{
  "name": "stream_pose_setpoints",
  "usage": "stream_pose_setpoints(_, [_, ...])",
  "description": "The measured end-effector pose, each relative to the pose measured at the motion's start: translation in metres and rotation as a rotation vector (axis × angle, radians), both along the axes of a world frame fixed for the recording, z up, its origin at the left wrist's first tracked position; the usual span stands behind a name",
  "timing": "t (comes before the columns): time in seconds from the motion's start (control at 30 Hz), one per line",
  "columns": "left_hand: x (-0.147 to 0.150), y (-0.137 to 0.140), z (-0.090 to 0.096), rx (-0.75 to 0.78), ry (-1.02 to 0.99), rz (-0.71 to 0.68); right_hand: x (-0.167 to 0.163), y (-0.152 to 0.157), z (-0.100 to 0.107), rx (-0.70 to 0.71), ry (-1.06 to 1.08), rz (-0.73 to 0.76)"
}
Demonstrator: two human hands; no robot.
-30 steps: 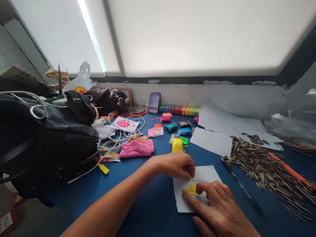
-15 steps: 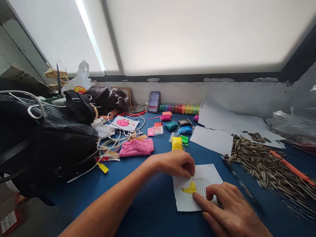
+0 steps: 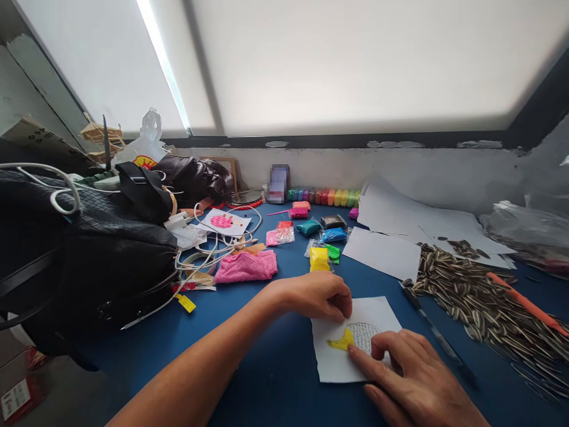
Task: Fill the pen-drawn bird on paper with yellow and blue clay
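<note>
in the head view, the yellow clay [image 3: 341, 341] lies on the small paper [image 3: 331, 367], beside the hatched drawing [image 3: 362, 335]. the right hand [image 3: 406, 373] has thumb and fingers apart, gripping nothing, its index tip at the clay's lower right edge; too hard a press there could smear clay over the lines. the left hand [image 3: 322, 296] is curled at the paper's top left; whether it pinches anything, i cannot tell. if its hold is light, a sideways push could skid the paper across the table [image 3: 271, 379].
</note>
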State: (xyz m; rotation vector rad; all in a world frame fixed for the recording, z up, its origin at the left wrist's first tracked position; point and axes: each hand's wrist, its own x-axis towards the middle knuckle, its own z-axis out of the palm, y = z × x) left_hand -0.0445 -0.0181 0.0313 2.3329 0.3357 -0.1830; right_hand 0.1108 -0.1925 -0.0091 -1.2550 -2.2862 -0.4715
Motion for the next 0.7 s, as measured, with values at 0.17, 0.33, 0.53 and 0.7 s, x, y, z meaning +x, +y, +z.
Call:
stream_pose_setpoints(0.17, [0.001, 0.001, -0.002, 0.008, -0.004, 0.0, -0.002, 0.001, -0.001, -0.034, -0.024, -0.019])
stream_pose_setpoints(0.33, [0.001, 0.001, -0.002, 0.007, -0.007, -0.002, -0.002, 0.0, 0.007, -0.013, -0.039, -0.022])
stream_pose_setpoints(0.53, [0.0, 0.0, 0.0, 0.018, -0.006, 0.0, -0.004, 0.003, 0.011, -0.028, -0.095, -0.031])
stream_pose_setpoints(0.7, [0.0, -0.001, 0.0, 0.016, -0.009, 0.004, -0.004, 0.004, 0.012, -0.005, -0.147, -0.03])
